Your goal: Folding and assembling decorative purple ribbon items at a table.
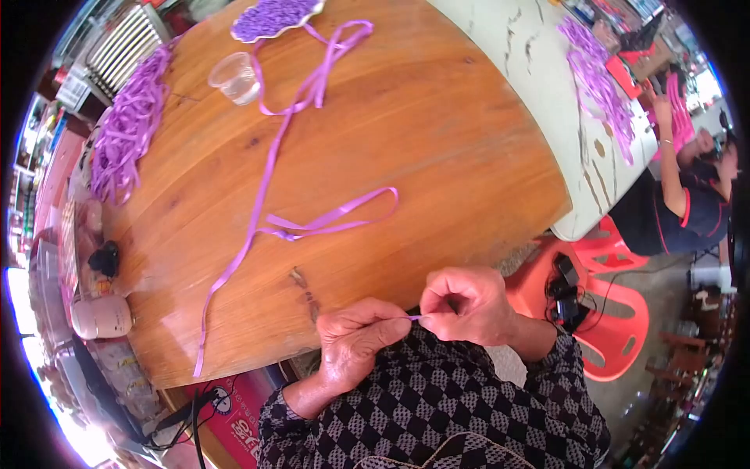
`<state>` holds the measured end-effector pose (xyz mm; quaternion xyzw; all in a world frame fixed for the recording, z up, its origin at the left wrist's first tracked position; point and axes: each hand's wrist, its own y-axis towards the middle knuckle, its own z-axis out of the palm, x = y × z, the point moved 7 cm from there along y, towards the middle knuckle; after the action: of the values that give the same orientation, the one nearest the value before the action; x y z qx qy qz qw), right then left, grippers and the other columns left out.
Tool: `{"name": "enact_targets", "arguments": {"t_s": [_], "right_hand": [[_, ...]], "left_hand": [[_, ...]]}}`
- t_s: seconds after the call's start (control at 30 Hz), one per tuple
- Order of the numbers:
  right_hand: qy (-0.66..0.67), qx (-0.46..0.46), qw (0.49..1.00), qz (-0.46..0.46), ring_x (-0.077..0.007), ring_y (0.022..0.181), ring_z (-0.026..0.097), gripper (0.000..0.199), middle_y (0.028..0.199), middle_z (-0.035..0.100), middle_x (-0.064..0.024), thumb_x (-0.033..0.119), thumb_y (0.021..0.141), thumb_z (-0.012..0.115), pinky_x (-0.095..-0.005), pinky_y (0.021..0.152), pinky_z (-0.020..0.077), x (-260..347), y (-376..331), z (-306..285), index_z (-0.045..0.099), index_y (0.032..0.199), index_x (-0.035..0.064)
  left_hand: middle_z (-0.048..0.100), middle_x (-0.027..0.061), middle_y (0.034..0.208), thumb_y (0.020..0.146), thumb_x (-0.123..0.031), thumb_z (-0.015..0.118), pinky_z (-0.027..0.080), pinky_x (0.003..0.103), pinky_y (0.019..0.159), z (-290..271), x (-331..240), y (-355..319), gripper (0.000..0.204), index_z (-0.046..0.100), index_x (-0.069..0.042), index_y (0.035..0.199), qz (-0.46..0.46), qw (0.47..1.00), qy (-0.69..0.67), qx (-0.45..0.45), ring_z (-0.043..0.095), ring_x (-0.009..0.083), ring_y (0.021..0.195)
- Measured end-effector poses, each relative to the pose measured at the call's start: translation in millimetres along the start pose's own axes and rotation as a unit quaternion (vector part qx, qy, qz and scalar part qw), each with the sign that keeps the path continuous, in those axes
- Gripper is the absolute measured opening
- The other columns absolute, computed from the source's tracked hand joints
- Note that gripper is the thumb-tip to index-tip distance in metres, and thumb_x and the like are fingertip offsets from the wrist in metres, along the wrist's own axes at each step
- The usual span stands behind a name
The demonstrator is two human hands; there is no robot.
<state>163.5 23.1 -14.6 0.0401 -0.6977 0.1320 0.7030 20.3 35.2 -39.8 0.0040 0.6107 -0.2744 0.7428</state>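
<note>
Near the table's front edge, my left hand and my right hand meet fingertip to fingertip. Both pinch a thin bit of purple ribbon; only a short length shows between them, and my fingers cover the rest. Farther up the table lies a long purple ribbon, with a loop to the right and a looped, tied-looking part at its far end. Beyond it stands a clear plastic cup. A scalloped dish heaped with small purple pieces sits at the far edge of view.
The wooden table bears a heap of purple ribbons at left. More ribbons lie on the white marbled table at right. A person in dark clothing is there. Orange stools carry black chargers.
</note>
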Motion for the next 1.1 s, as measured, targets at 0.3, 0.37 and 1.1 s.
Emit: {"name": "enact_targets", "arguments": {"t_s": [0.3,0.37,1.1], "right_hand": [[0.065,0.003,0.995,0.071,-0.0041,0.064,0.051,0.010,0.072,0.057,0.0002,0.001,0.076,0.065,-0.0180,0.056,0.0420,-0.2,17.4,-7.5,0.060,0.083,-0.0012],[0.011,-0.033,0.998,0.047,-0.0083,0.070,0.054,0.007,0.078,0.060,-0.0039,-0.002,0.077,0.063,-0.0221,0.061,0.0436,26.0,38.8,-10.5,0.061,0.083,-0.0022],[-0.614,-0.036,0.676,-0.404,-0.0337,0.076,0.049,0.010,0.076,0.048,-0.0152,0.000,0.064,0.051,-0.0426,0.062,0.0414,49.0,225.3,51.6,0.046,0.072,0.0035]], "left_hand": [[0.061,0.0015,0.070,0.075,-0.005,0.069,0.041,0.020,0.057,-1.6,-4.9,-2.6,0.008,0.066,0.002,0.076,0.031,0.999,-0.036,0.015,0.052,0.0067,0.062],[0.060,-0.0001,0.074,0.080,-0.007,0.065,0.041,0.019,0.059,3.5,1.6,-1.5,0.009,0.064,0.002,0.083,0.047,0.995,-0.020,0.080,0.051,0.0057,0.067],[0.059,0.0063,0.071,0.083,-0.010,0.061,0.043,0.025,0.058,3.7,-2.5,-3.1,0.012,0.060,0.002,0.086,0.159,0.970,0.032,0.183,0.054,0.0109,0.066]]}}
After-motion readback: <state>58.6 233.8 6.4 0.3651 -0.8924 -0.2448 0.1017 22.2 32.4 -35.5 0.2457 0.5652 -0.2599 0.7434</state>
